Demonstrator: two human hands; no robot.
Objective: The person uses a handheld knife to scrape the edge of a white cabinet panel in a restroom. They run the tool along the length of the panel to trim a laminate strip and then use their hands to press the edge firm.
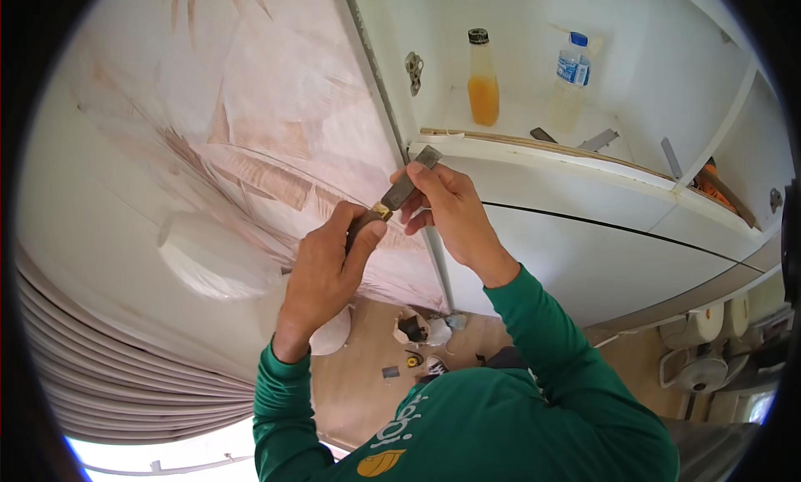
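Both my hands are up in front of the white cabinet, at one tool that looks like a chisel (406, 188). It has a flat grey metal blade, a brass-coloured collar and a dark handle. My left hand (321, 269) is closed round the handle, thumb along its top by the collar. With its thumb on the blade's face and fingers curled beneath, my right hand (457, 211) grips the blade. The blade slants up to the right, its end close to the cabinet's lower left corner. The fingers hide most of the handle.
Inside the cabinet (534, 7) stand a bottle of orange liquid (483, 98) and a blue-capped bottle (572, 69). Flat metal pieces (599, 140) lie near its rough wooden edge (551, 146). A leaf-patterned wall (275, 73) rises left. A tape measure (414, 360) lies on the floor.
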